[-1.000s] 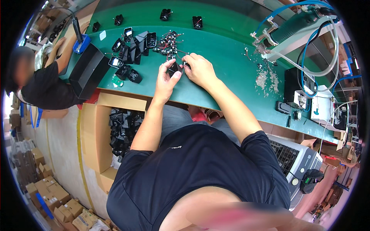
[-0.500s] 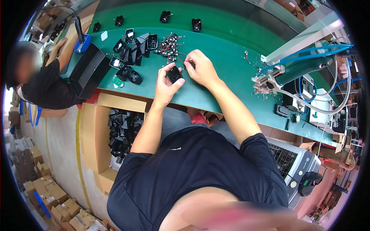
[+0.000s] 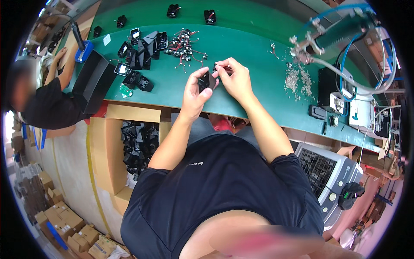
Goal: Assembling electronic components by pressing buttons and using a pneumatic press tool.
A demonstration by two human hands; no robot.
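My left hand is closed around a black plastic housing, held tilted above the near edge of the green bench. Just beside it, my right hand pinches a small dark part at the housing's upper right side. The part is too small to make out fully. Beyond my hands lies a loose pile of small wired parts with red and black leads. Left of that pile, several black housings and covers sit in a cluster, some with pale square faces.
A pneumatic hand tool with blue hoses hangs at the right, near scattered small pale bits. Several housings stand along the far strip. A long black bin separates me from a co-worker. Below is a cardboard box of black parts.
The right hand has come away from the wired pile toward the housing, now with a small dark part in its fingers. My left hand has shifted slightly right. The whole view has tilted.
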